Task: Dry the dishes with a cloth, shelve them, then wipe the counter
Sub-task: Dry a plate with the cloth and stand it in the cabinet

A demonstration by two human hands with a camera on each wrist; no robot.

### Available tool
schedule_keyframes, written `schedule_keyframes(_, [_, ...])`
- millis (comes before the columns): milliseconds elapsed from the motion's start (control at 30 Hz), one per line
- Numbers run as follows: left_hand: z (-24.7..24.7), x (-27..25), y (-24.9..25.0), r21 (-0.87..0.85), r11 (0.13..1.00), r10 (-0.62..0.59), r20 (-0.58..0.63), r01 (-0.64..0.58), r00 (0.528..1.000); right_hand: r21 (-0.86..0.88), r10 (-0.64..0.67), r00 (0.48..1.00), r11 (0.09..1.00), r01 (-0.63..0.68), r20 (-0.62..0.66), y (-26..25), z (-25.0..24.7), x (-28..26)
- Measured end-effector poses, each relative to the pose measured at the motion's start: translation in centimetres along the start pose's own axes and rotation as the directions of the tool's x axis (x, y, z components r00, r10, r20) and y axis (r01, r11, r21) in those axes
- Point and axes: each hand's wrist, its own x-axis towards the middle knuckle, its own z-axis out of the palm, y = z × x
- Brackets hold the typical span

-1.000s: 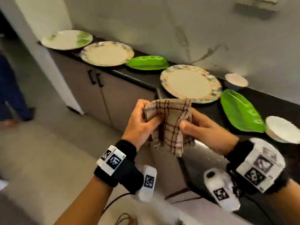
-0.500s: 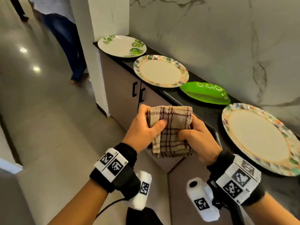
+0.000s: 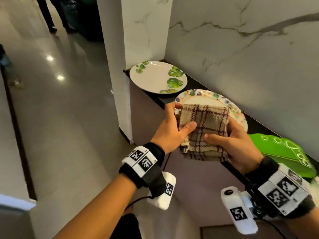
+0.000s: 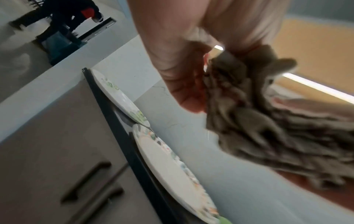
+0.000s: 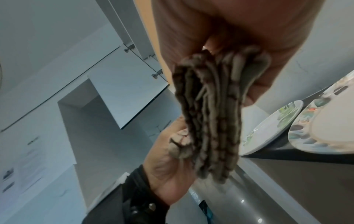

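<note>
Head view: we look down at both our hands, raised in front of the black counter edge (image 3: 165,100).
Cloth: a folded beige cloth with dark brown checked lines (image 3: 203,130) sits between our two hands, in the air in front of the counter and partly covering our view of the speckled plate.
Left hand: our left hand (image 3: 170,128) grips the cloth's left edge, thumb pressed on its upper face and fingers curled behind.
Right hand: our right hand (image 3: 236,145) grips the cloth's right side, thumb across the front and fingers wrapped underneath.
Right wrist view: we see the cloth's stacked folded layers (image 5: 212,115) edge-on, pinched from both sides.
Left wrist view: the cloth (image 4: 268,121) hangs bunched under our fingers; this picture is blurred.
Dishes: a round white plate with green leaf prints (image 3: 155,76) lies on the counter's far end by the white marble pillar (image 3: 138,40); a round cream plate with a multicoloured speckled rim (image 3: 229,106) lies just beside it; a bright green leaf-shaped dish (image 3: 279,152) lies nearer, at our right.
Below the counter: grey-brown cabinet doors with dark bar handles (image 4: 84,180).
Floor: glossy grey tiles (image 3: 60,118) on our left.
</note>
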Motion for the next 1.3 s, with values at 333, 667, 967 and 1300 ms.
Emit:
schedule_keyframes(333, [-16.1, 22.8, -14.1, 0.156, 0.801, -0.529, -0.268, 0.578, 0.805, 0.003, -0.041, 0.904, 0.999, 0.047, -0.427, -1.9, 4.9, 14.3])
schedule_keyframes(667, [-19.6, 29.8, -17.6, -0.221, 0.761, -0.648, -0.209, 0.61, 0.733, -0.292, -0.173, 0.858, 0.956, 0.029, -0.483, -0.2, 9.1, 22.9])
schedule_keyframes(967, [-22.7, 24.1, -11.1, -0.369, 0.885, -0.435, -0.433, 0.285, 0.79, -0.465, -0.256, 0.792, 0.884, -0.04, -0.555, -0.8, 9.6, 34.0])
schedule_keyframes(1300, [-24.0, 23.8, -9.1, -0.236, 0.945, -0.311, -0.442, 0.226, 0.841, -0.821, -0.05, 0.981, 0.555, -0.13, -0.189, 2.2, 17.1, 44.0])
